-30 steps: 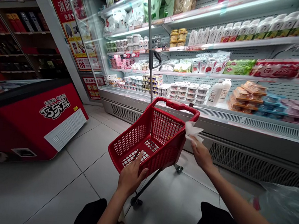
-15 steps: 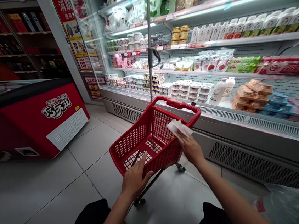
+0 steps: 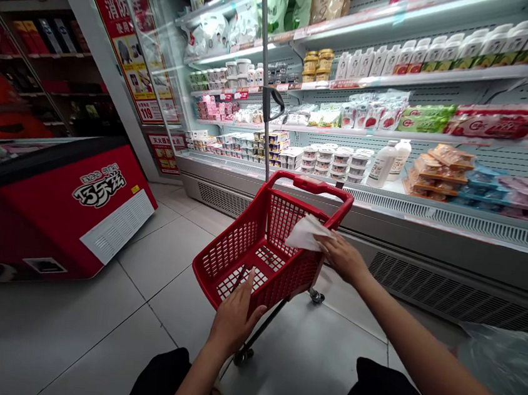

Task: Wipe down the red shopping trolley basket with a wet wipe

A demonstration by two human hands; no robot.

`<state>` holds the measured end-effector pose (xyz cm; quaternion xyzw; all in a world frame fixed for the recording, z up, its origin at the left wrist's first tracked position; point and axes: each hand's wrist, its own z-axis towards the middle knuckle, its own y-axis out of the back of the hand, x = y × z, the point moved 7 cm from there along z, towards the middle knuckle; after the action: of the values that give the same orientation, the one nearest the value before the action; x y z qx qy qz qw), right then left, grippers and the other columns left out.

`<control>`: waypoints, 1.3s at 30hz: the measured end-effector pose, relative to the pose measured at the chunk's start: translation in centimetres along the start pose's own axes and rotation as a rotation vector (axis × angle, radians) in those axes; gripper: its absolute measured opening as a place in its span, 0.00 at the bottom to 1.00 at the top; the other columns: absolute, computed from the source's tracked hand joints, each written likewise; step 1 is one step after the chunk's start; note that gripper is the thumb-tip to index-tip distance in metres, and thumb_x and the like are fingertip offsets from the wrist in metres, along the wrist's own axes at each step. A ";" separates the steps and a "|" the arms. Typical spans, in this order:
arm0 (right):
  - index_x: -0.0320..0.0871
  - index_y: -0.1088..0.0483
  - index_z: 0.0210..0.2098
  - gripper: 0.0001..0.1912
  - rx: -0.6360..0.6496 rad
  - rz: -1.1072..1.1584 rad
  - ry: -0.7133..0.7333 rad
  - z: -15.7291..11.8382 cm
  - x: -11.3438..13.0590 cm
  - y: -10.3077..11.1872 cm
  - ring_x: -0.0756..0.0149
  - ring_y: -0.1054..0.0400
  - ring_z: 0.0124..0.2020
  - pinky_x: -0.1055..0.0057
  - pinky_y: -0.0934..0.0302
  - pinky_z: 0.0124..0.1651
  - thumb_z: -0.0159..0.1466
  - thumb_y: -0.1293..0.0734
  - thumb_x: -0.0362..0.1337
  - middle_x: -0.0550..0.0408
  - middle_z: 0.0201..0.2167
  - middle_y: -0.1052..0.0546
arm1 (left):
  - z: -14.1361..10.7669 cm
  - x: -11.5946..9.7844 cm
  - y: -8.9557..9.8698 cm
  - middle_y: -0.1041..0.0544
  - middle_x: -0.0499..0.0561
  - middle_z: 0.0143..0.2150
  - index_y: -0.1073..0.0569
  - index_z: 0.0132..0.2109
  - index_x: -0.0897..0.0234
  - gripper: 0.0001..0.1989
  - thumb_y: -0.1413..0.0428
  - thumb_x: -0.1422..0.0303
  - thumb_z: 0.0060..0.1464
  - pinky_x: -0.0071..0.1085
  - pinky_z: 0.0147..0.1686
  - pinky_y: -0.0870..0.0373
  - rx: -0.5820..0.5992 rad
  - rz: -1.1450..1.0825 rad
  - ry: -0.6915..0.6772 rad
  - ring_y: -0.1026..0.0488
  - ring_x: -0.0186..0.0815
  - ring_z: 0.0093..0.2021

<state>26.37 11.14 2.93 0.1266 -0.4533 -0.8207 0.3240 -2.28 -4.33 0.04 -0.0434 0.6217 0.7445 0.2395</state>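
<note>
A red plastic shopping cart basket [image 3: 239, 251] with slotted walls stands in front of me on wheels. My left hand [image 3: 235, 320] rests against its near rim, thumb apart from the fingers, holding nothing. At the basket's right rim, my right hand [image 3: 343, 256] has its fingers on a white cloth or tissue [image 3: 308, 232], which spreads over the rim and hangs partly inside. The fingertips of my right hand are partly hidden by the cloth. The cart's red handle [image 3: 310, 183] is at the far side.
Behind the cart is an open refrigerated display [image 3: 430, 234] with stacked dairy goods. A red chest freezer [image 3: 64, 214] stands at the left, with a person in orange [image 3: 0, 107] beyond it. A clear plastic bag [image 3: 505, 367] lies at the right.
My right hand has shifted slightly right and down, and the white cloth now hangs differently over the rim. My left hand has barely moved. The person in orange has shifted.
</note>
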 end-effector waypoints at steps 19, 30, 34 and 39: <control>0.55 0.39 0.70 0.25 0.139 0.446 -0.106 -1.5 8.3 0.4 0.56 0.43 0.72 0.50 0.44 0.71 0.77 0.47 0.46 0.57 0.70 0.35 | 1.0 -0.8 -1.2 0.36 0.58 0.73 0.66 0.77 0.55 0.41 0.53 0.51 0.69 0.42 0.59 0.31 -0.047 0.078 0.007 0.32 0.46 0.67; 0.54 0.42 0.72 0.25 0.181 0.759 0.039 -3.1 18.0 -3.8 0.57 0.47 0.73 0.49 0.50 0.74 0.77 0.45 0.43 0.53 0.71 0.37 | 1.0 -0.4 -1.7 0.27 0.63 0.64 0.62 0.77 0.61 0.41 0.53 0.51 0.68 0.43 0.56 0.28 -0.077 0.087 0.037 0.26 0.48 0.61; 0.53 0.35 0.68 0.24 0.086 0.900 -0.055 -2.9 17.5 -3.5 0.54 0.38 0.68 0.46 0.43 0.70 0.77 0.47 0.44 0.51 0.67 0.30 | 0.8 -0.8 -1.2 0.26 0.61 0.62 0.69 0.77 0.59 0.44 0.52 0.51 0.69 0.42 0.55 0.28 -0.082 0.061 0.035 0.24 0.46 0.57; 0.56 0.39 0.71 0.24 0.102 0.620 0.055 -3.4 16.4 -2.4 0.54 0.42 0.71 0.47 0.42 0.70 0.76 0.42 0.41 0.53 0.66 0.29 | 0.6 -0.6 -1.6 0.32 0.64 0.69 0.62 0.77 0.62 0.42 0.53 0.50 0.68 0.43 0.57 0.28 -0.116 0.106 -0.003 0.28 0.48 0.64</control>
<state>14.65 -0.82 0.45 0.0205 -0.5020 -0.6554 0.5639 -0.94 -3.76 -1.09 -0.0230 0.5785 0.7910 0.1976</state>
